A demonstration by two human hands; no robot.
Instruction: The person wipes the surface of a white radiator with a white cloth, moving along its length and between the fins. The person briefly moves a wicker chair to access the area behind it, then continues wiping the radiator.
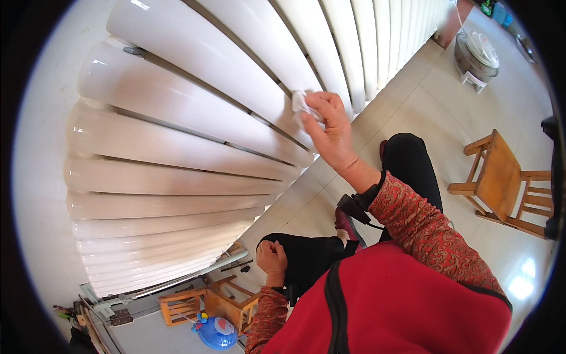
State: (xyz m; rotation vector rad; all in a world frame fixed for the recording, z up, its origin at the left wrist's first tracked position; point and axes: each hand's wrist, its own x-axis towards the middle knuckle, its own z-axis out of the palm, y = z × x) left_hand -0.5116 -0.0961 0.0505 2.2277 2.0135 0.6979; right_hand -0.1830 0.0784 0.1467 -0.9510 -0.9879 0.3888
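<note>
A white column radiator [190, 95] with many wide vertical sections fills the left and top of the view. My right hand [329, 128] pinches a crumpled white cloth or tissue [301, 106] between thumb and fingers, held against or just over the lower part of one section. My left hand [270, 259] rests on my left knee with its fingers curled; nothing shows in it. Dark bands with a device are strapped at both wrists.
A small wooden chair [499, 177] stands on the tiled floor at right. Beyond it is a round appliance with a white lid [482, 51]. Another wooden chair [225, 307] and a blue balloon-like object [219, 332] are at bottom left, near metal pipes [177, 283].
</note>
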